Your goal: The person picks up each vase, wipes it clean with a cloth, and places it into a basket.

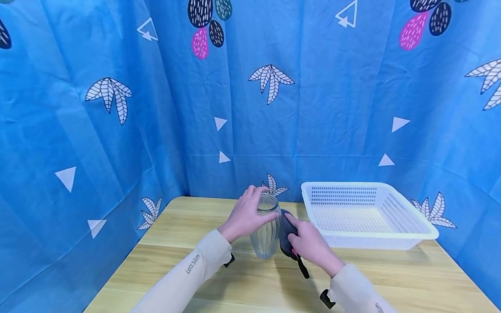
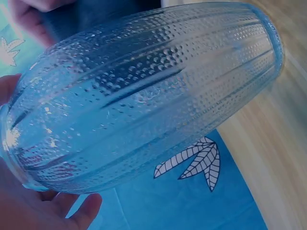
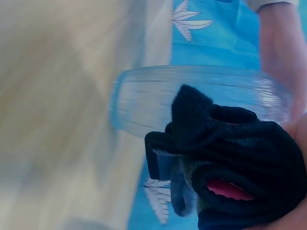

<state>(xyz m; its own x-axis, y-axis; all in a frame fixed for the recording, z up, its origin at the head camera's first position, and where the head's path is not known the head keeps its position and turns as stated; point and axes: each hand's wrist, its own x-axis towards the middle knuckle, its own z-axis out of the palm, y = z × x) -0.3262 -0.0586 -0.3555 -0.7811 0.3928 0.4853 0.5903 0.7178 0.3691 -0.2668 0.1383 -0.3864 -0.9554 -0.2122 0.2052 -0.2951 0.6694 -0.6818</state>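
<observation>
At a wooden table (image 1: 184, 230), under a patterned blue curtain (image 1: 250, 143), I watch remotely as the left hand (image 1: 245, 217) grasps a ribbed glass vase (image 1: 264, 239) near its mouth, fingers and thumb curled around it. The right hand (image 1: 311, 246) grips a dark cloth (image 1: 285, 237), forefinger laid along it. I judge the work midway: vase steadied, cloth alongside it, both hands engaged; letting go of each is left, though how much cloth-work remains I cannot tell. The vase lies at four o'clock from the left hand and nine o'clock from the right fingers, beyond the cloth; contact between the two is unclear to me. A white basket (image 1: 364, 242) stands at the vase's three o'clock.
</observation>
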